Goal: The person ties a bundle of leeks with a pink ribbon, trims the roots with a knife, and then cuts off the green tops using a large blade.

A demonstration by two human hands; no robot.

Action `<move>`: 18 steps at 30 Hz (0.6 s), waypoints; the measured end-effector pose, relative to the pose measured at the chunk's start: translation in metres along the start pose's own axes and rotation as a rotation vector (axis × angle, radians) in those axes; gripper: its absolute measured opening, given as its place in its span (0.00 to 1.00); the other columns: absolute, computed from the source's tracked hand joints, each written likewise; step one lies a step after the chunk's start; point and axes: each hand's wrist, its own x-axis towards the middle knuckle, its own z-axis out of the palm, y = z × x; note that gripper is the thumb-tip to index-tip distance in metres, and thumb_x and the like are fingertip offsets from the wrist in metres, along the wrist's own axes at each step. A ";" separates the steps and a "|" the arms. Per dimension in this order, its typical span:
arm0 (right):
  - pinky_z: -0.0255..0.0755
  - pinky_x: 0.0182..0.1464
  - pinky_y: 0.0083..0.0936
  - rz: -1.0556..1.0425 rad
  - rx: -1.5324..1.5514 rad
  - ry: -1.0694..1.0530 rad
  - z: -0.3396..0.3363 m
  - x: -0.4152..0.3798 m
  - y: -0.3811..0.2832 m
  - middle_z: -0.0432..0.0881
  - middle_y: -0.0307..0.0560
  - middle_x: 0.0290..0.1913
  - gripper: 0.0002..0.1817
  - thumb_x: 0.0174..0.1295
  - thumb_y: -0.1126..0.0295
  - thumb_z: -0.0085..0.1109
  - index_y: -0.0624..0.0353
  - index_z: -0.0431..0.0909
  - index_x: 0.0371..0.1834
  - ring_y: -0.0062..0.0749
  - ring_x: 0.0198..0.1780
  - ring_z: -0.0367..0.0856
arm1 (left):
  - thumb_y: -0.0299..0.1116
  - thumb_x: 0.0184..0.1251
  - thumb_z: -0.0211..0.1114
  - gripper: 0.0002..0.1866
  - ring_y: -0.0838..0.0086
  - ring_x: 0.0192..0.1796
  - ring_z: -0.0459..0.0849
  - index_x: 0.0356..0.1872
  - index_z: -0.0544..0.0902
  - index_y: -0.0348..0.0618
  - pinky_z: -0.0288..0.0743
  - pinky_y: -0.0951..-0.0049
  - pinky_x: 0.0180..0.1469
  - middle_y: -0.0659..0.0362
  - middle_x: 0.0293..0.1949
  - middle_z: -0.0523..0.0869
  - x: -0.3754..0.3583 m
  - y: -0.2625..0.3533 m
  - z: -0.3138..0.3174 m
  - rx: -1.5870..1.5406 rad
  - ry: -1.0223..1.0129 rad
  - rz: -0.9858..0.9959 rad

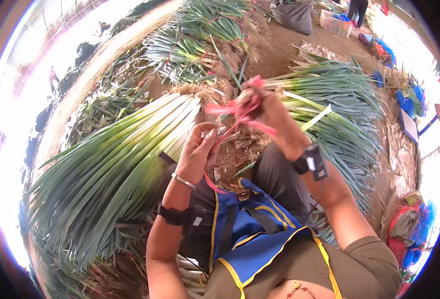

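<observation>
My right hand [272,112], blurred by motion, is closed around a loose bunch of pink plastic tape [234,108]. Lower and to the left, the fingers of my left hand [199,144] pinch a thin strand of the same tape, which trails down toward my lap. A big pile of long green onions [130,134] lies beside my left hand, white root ends toward the middle. Another pile of green onions [329,99] spreads out to the right, behind my right wrist. Neither hand touches the onions as far as I can see.
Tied bundles of green onions [220,27] lie at the back. A grey sack [293,16] and a pale crate [335,24] stand farther off, near a person's legs [358,11]. Blue and red bags [414,231] line the right side. Roots and soil litter the ground.
</observation>
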 end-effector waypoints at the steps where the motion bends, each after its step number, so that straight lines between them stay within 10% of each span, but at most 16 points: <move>1: 0.75 0.36 0.31 -0.271 -0.665 -0.094 -0.002 -0.006 -0.021 0.75 0.41 0.26 0.13 0.73 0.61 0.40 0.60 0.70 0.41 0.26 0.27 0.76 | 0.37 0.73 0.56 0.12 0.89 0.18 0.63 0.51 0.73 0.43 0.52 0.87 0.19 0.67 0.23 0.75 0.000 -0.001 -0.005 0.007 0.029 -0.016; 2: 0.74 0.33 0.28 -0.543 -1.329 -0.192 -0.002 -0.014 -0.045 0.72 0.39 0.24 0.14 0.72 0.61 0.41 0.60 0.69 0.38 0.24 0.24 0.73 | 0.37 0.73 0.56 0.12 0.89 0.18 0.63 0.51 0.73 0.43 0.52 0.87 0.19 0.67 0.23 0.75 0.002 -0.003 -0.012 0.004 0.034 -0.014; 4: 0.67 0.27 0.20 -0.165 -0.107 -0.019 0.003 -0.010 -0.108 0.68 0.34 0.21 0.14 0.72 0.61 0.42 0.58 0.69 0.33 0.20 0.20 0.69 | 0.35 0.72 0.57 0.10 0.90 0.18 0.63 0.47 0.76 0.40 0.52 0.88 0.18 0.68 0.22 0.74 0.005 -0.007 -0.031 0.148 0.094 -0.038; 6: 0.59 0.25 0.20 -0.064 0.040 -0.162 -0.014 -0.015 -0.185 0.60 0.29 0.18 0.11 0.69 0.65 0.43 0.54 0.68 0.28 0.17 0.18 0.60 | 0.34 0.70 0.60 0.09 0.90 0.18 0.62 0.43 0.79 0.39 0.53 0.88 0.18 0.69 0.22 0.75 0.004 0.000 -0.054 0.240 0.113 -0.022; 13: 0.58 0.19 0.19 -0.991 -0.949 0.464 0.018 -0.065 -0.367 0.60 0.30 0.16 0.10 0.67 0.68 0.49 0.56 0.70 0.27 0.16 0.13 0.54 | 0.34 0.63 0.67 0.10 0.86 0.25 0.72 0.39 0.82 0.38 0.66 0.84 0.27 0.68 0.26 0.79 -0.010 0.022 -0.131 0.783 0.448 0.099; 18: 0.50 0.14 0.18 -1.138 -1.836 0.923 -0.017 -0.005 -0.413 0.67 0.31 0.15 0.08 0.62 0.61 0.56 0.52 0.74 0.32 0.15 0.13 0.62 | 0.33 0.62 0.68 0.13 0.83 0.35 0.78 0.44 0.83 0.37 0.73 0.80 0.41 0.64 0.35 0.84 0.003 0.088 -0.162 0.902 0.502 0.233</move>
